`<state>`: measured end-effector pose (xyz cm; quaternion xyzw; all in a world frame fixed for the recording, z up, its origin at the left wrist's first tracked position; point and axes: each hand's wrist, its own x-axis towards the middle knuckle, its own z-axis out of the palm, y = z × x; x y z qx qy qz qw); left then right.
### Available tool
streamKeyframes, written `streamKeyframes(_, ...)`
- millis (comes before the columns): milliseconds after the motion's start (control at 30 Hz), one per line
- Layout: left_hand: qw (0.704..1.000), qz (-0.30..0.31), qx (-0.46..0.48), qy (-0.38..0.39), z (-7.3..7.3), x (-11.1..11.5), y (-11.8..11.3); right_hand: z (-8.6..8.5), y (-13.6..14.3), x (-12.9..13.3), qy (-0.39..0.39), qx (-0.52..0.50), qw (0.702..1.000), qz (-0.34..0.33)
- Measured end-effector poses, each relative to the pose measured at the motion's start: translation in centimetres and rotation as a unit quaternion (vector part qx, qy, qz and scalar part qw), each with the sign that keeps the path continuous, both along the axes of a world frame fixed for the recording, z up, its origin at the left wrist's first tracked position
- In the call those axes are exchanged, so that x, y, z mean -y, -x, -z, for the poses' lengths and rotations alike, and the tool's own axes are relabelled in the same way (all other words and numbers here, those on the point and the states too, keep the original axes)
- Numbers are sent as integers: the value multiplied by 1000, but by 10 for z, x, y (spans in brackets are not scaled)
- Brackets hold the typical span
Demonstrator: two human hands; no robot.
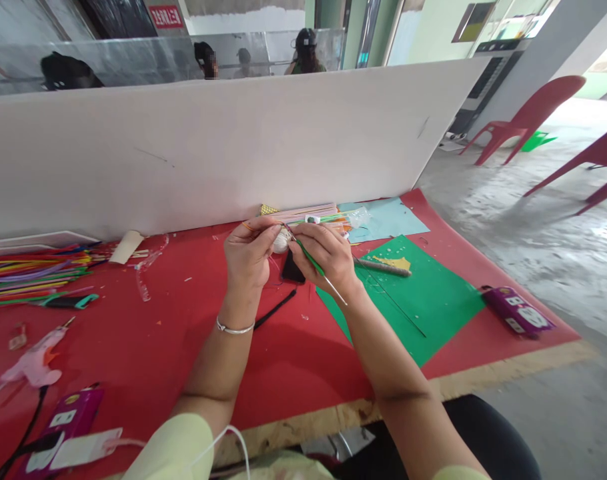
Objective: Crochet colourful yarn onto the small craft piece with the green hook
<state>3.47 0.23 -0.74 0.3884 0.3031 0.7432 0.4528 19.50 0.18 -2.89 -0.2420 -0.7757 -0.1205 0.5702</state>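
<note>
Both of my hands are raised over the middle of the red table cover, their fingertips almost meeting. My right hand (326,250) is closed round a thin tool with a green grip (312,259), whose metal shaft slants down past the wrist. My left hand (252,250) is pinched, with thumb and forefinger together near the tool's tip; what it holds is too small to make out. A ball of white yarn (282,241) shows between the hands, and a black phone-like object (292,268) lies below it.
A white partition (208,147) stands behind the table. Coloured stems (33,273), a pink glue gun (36,360) and a purple box (73,420) lie left. Right are a green sheet (433,300) and a purple packet (517,312). People sit beyond the partition.
</note>
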Motion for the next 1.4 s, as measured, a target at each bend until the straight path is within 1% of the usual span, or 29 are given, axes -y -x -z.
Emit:
streamKeyframes(200,1000,7,-3,-2,-1,1,0,5,0,-3,0,-10,1000,-5)
streamKeyframes(333,1000,20,-19,2,-1,3,-2,5,1,-4,16,-34,999,-25)
streamKeyframes(400,999,14,-30,-1,-1,4,-4,4,2,-4,18,-52,998,-27)
streamKeyframes(467,999,-9,-43,-16,1,4,-5,2,2,-4,12,-69,997,-29)
streamKeyframes(533,995,-46,-78,-46,2,6,-6,1,2,-2,17,-86,995,-41)
streamKeyframes(667,968,-116,-203,-93,6,10,-5,-2,3,3,79,-124,987,-66)
streamKeyframes(733,961,-127,-227,-92,8,11,-5,-4,4,5,98,-141,982,-76)
streamKeyframes(800,971,-114,-194,-77,10,9,-8,-5,6,7,106,-162,977,-90)
streamKeyframes(900,993,-56,-102,-30,11,5,-13,-4,11,7,144,-207,961,-112)
streamKeyframes(967,998,-24,-51,-11,10,2,-17,-3,15,6,180,-230,948,-123)
streamKeyframes(1000,999,-18,-32,-9,9,2,-19,-2,17,6,191,-237,944,-127)
streamKeyframes(1067,1000,-20,-7,-10,10,1,-22,0,19,6,188,-243,943,-129)
streamKeyframes(1133,999,-33,-2,-8,14,0,-25,0,19,6,168,-236,950,-119)
streamKeyframes(1200,998,-56,-17,-12,21,-2,-25,-1,18,7,151,-212,960,-104)
streamKeyframes(1233,997,-65,-38,-19,25,-3,-24,-1,17,8,148,-196,964,-99)
streamKeyframes(1300,987,-116,-100,-48,34,-5,-22,-2,16,8,146,-175,969,-99)
streamKeyframes(1400,957,-182,-201,-105,41,-7,-18,-3,14,8,147,-173,967,-115)
